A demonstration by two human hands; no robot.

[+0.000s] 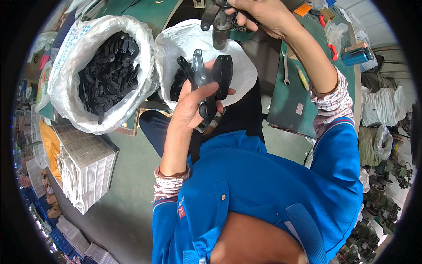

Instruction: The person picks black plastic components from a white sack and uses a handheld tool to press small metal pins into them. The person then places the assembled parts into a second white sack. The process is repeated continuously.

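Head view: we look down on a wide-mouthed white sack (244, 66), our landmark, with loose dark pieces (175, 83) showing in its left side.
Left grip (193, 103): we see it grasping several things at once, thumb laid across them, above the sack's near side.
Black parts (203, 78): these are what that grip grasps, fanned out over the mouth of the sack, some long and slim, one broad and rounded.
Right grip (263, 17): fingers curled, beyond the sack's far rim; we cannot tell whether they clasp or only touch what is there.
Dark cylinder (221, 37): just below those fingers, at the far edge of the sack.
Plastic-lined bag (61, 83): left of the sack, full of small black pieces (107, 72).
Green tabletop (281, 103): right of the sack, carrying a wrench (285, 70) and a blue can (356, 56).
White crate (94, 176): nearer us than the sack, to its left.
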